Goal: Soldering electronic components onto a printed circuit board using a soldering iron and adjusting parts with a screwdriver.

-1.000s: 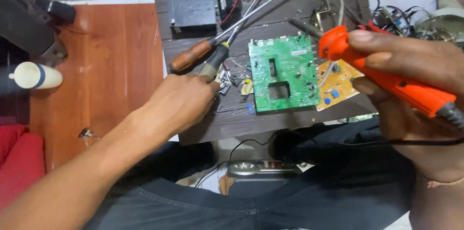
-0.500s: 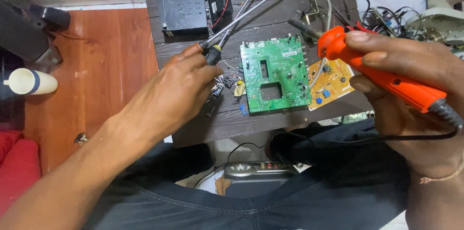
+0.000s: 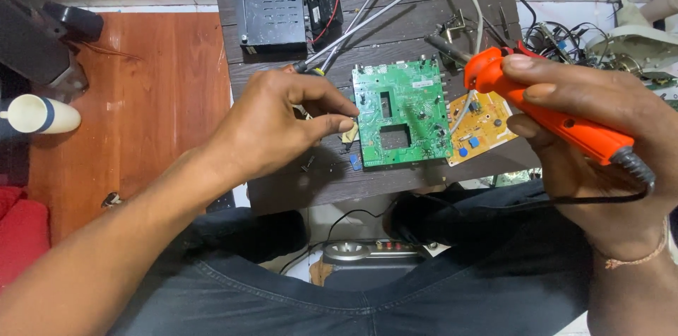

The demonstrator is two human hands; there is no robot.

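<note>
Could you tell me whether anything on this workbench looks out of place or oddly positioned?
Yes. The yellow circuit board lies tilted, half tucked under the green circuit board, its corner poking over the dark table's front edge. Small loose parts lie scattered beside the left hand.

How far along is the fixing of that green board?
Done: the green circuit board lies bare on the dark wooden table, out of any casing. In hand: the right hand grips an orange soldering iron; the left hand pinches something small beside the board. Left: the iron's tip isn't touching the board yet.
</note>
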